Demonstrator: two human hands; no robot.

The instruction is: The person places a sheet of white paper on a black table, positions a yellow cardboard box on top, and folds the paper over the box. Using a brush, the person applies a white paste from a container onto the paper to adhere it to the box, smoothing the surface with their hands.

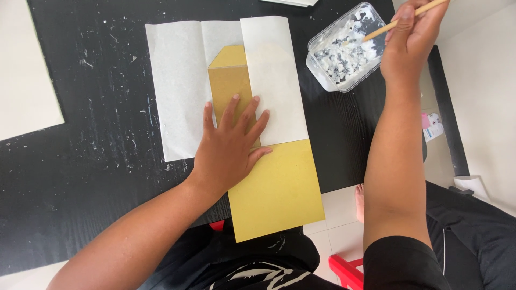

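My left hand (231,145) lies flat, fingers spread, pressing a yellow card sheet (277,193) and the white paper (180,91) under it onto the black table (86,161). A folded white paper flap (274,80) covers the right part of the card. My right hand (411,35) is raised at the upper right, gripping a thin wooden brush handle (400,21). The handle's tip reaches into a clear plastic tub (344,48) smeared with white paste.
The yellow card overhangs the table's near edge. A white board (24,70) lies at the far left. Below are my dark-clothed lap, a bare foot (359,201), a red stool part (344,268) and pale floor tiles with a small packet (432,126).
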